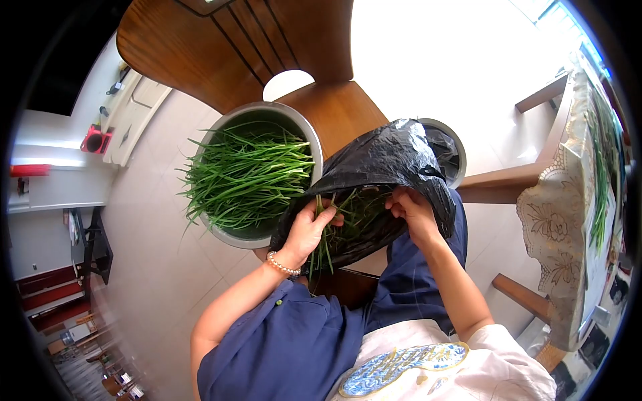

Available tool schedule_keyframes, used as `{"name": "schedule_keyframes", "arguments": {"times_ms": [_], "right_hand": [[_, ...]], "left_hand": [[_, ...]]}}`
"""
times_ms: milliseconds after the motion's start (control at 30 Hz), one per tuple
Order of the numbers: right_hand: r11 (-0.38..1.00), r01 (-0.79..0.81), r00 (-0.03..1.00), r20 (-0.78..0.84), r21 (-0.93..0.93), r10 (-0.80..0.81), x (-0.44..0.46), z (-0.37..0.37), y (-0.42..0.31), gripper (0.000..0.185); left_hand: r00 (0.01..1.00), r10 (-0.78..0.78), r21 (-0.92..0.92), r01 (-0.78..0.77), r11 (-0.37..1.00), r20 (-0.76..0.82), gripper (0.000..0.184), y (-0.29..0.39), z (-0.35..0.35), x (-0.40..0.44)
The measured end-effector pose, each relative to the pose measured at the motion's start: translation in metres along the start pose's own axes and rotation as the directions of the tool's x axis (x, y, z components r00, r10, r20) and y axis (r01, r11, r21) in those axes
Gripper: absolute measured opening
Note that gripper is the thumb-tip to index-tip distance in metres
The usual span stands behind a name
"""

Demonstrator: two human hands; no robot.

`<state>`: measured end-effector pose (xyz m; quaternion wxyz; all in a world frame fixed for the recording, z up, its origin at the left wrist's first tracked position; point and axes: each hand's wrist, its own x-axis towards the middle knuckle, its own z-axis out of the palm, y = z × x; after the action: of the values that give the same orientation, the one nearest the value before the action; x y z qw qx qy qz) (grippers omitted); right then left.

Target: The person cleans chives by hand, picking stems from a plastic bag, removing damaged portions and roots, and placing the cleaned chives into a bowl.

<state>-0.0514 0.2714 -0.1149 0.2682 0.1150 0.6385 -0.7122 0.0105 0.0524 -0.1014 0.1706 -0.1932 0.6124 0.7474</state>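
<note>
My left hand point(309, 230) is closed around a few green chives point(321, 252), their stalks hanging down over the lap. It is at the mouth of a black plastic bag point(378, 157) spread across my legs. Inside the bag lie loose green and brownish scraps point(364, 212). My right hand point(413, 212) is at the bag's right side, fingers pinched together; whatever they hold is too small to make out. Left of the bag, a metal basin point(315, 147) holds a big heap of chives point(251, 177), most lying sideways with some leaf tips over the rim.
A wooden chair point(328, 110) stands in front, under the basin and bag. A bin point(460, 155) lined with black plastic is behind the bag. On the right, a table with a lace cloth point(552, 220) bears more greens point(600, 200). Pale tiled floor point(154, 234) extends left.
</note>
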Motion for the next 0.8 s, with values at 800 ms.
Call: {"name": "schedule_keyframes", "arguments": {"times_ms": [800], "right_hand": [[0.996, -0.031, 0.908, 0.42, 0.082, -0.006, -0.011, 0.042, -0.011, 0.032]], "left_hand": [[0.99, 0.082, 0.064, -0.089, 0.994, 0.114, 0.018, -0.004, 0.0, -0.002]]}}
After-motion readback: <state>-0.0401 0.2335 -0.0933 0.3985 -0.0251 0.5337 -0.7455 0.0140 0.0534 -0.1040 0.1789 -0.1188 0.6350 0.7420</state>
